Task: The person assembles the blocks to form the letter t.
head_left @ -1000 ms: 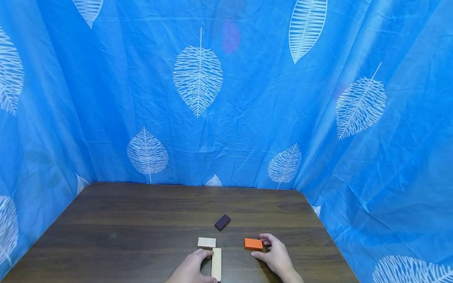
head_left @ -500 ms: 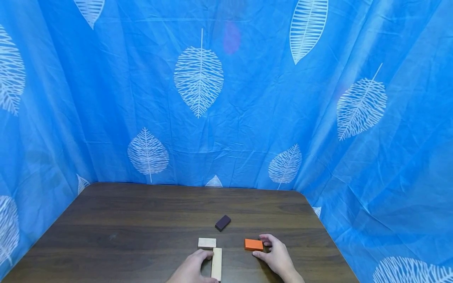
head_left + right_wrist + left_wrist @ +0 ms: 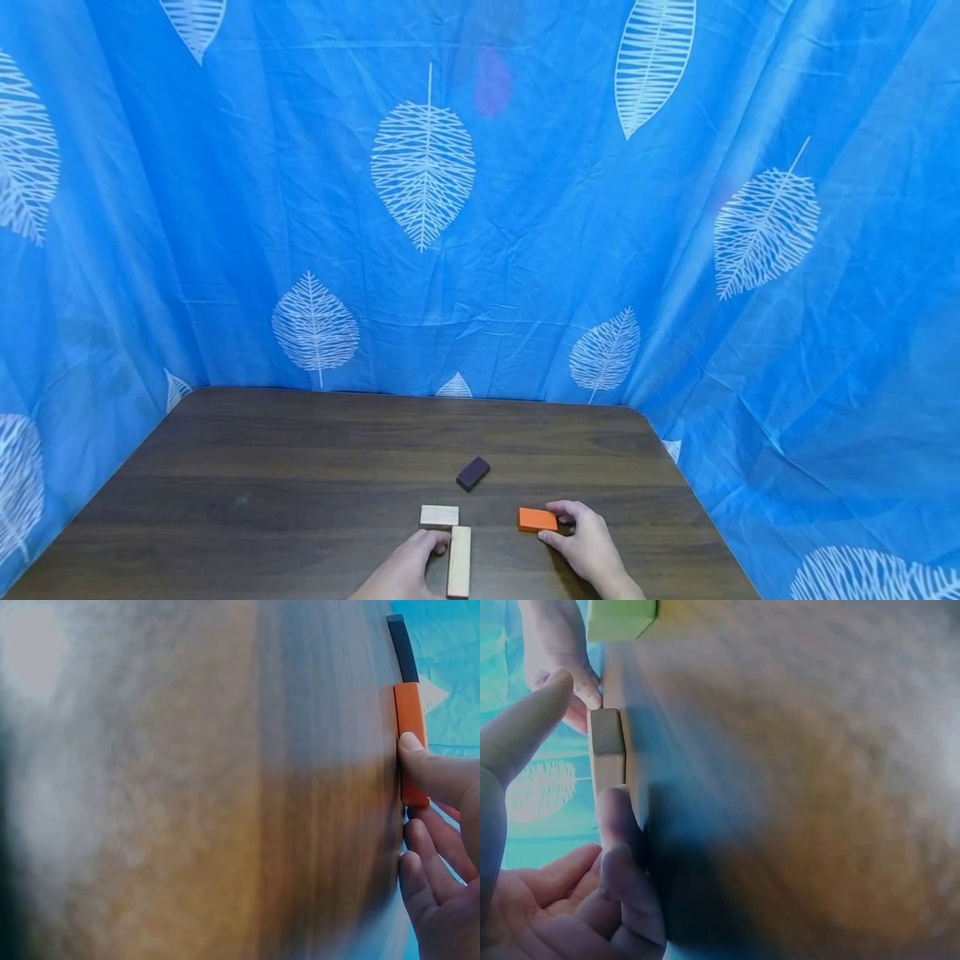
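Note:
In the head view, a long pale wooden block (image 3: pixel 459 560) lies lengthwise on the table, its far end close to a shorter pale wooden block (image 3: pixel 439 515). My left hand (image 3: pixel 403 569) is just left of the long one, fingertips near its side. The left wrist view has that thumb (image 3: pixel 532 724) lifted well apart from the fingers, which curl loosely beside a pale block (image 3: pixel 609 750). To the right, an orange block (image 3: pixel 537 519) lies flat. My right hand (image 3: pixel 588 543) pinches its right end, with the thumb (image 3: pixel 412 742) on the near side.
A dark purple block (image 3: pixel 473 473) lies at an angle farther back on the brown wooden table (image 3: pixel 300 467). A green block (image 3: pixel 621 619) shows at the top edge of the left wrist view. Blue leaf-patterned cloth (image 3: pixel 525 208) hangs behind and around the table.
My left thumb has come away from the near end of the long pale block. My right thumb has shifted slightly right along the orange block. The blocks stay in place.

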Action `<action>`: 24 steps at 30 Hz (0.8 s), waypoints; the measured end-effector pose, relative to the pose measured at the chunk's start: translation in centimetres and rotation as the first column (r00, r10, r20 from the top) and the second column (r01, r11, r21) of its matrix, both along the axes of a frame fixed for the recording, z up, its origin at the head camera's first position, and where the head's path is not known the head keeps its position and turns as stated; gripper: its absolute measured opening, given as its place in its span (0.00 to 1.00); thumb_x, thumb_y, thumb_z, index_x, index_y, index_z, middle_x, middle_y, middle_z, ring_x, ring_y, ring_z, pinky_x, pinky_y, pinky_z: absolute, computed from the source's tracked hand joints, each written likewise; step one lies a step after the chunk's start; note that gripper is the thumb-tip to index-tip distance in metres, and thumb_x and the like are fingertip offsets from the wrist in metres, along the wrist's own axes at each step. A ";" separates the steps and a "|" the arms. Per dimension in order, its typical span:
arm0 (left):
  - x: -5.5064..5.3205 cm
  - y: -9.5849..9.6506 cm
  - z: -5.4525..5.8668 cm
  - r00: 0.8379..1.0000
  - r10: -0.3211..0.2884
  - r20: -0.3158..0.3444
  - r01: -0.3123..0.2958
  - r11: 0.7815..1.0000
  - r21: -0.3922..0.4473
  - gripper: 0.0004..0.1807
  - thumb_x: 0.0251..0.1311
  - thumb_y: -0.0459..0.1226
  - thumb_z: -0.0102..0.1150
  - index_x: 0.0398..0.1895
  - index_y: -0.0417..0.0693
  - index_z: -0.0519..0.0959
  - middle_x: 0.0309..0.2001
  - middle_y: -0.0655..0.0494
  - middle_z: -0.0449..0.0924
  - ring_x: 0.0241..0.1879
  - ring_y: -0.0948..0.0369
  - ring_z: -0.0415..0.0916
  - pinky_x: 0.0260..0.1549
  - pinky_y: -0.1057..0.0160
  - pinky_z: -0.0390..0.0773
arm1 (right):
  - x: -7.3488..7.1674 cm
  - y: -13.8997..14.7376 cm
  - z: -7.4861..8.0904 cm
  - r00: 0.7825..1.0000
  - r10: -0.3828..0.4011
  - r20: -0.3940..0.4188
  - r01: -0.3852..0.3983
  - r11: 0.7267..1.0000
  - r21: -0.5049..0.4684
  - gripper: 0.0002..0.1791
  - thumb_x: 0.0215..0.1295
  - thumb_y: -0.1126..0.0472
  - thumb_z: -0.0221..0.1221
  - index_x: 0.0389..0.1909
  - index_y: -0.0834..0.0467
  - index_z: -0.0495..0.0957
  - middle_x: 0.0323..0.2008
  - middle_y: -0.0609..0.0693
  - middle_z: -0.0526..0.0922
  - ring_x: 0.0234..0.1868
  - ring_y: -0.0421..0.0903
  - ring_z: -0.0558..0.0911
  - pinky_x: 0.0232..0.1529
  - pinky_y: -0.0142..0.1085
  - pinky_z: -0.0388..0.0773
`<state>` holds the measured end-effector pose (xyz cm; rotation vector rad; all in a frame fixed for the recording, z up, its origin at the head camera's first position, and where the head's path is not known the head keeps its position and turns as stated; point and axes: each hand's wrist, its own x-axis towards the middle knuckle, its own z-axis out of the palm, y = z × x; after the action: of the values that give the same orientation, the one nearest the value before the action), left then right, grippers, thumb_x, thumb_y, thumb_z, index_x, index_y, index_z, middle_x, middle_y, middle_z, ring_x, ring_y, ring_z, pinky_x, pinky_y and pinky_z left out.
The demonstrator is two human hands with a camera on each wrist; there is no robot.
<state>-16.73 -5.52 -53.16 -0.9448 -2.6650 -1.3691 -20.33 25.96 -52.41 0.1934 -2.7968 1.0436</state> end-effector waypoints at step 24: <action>-0.2 -0.7 -0.6 0.998 -0.028 -0.059 0.029 0.999 0.014 0.36 0.39 0.40 0.83 0.51 0.33 0.77 0.40 0.56 0.75 0.42 0.67 0.73 0.46 0.65 0.76 | -0.1 -0.4 -0.1 1.000 0.010 -0.019 -0.010 0.999 0.034 0.17 0.53 0.61 0.75 0.44 0.60 0.83 0.40 0.48 0.83 0.39 0.45 0.81 0.41 0.41 0.78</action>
<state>-16.89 -6.22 -53.75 -1.0095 -2.6053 -1.3423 -20.40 25.57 -52.52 0.2201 -2.8010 0.9912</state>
